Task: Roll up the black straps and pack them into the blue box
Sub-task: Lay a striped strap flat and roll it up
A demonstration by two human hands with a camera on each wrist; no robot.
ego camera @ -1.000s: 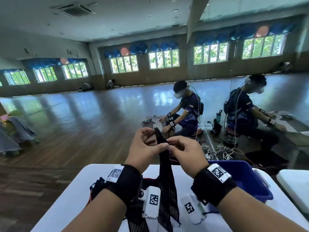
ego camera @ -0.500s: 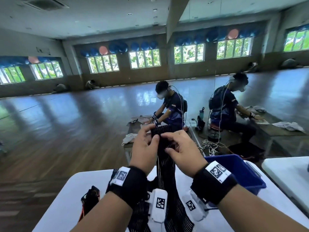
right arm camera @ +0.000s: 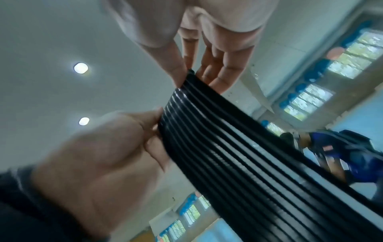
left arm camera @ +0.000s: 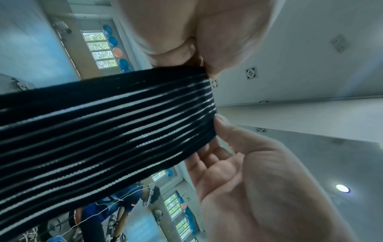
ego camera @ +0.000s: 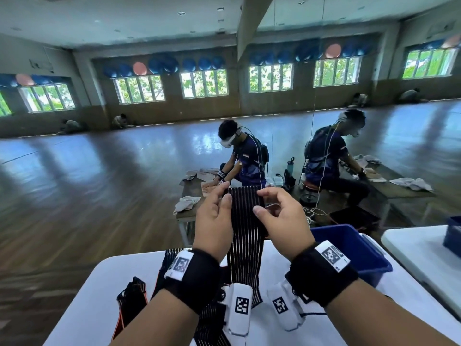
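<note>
Both hands, left hand (ego camera: 215,222) and right hand (ego camera: 281,221), pinch the strap's (ego camera: 245,236) top corners, up above the table (ego camera: 99,303). Keep that edge flat, then roll tight. The box (ego camera: 359,248) waits right of the strap.

The strap (ego camera: 245,221) is black with thin white lengthwise stripes; the box (ego camera: 349,248) is blue; the tabletop (ego camera: 94,295) is white; the wristbands (ego camera: 197,278) are black.
</note>
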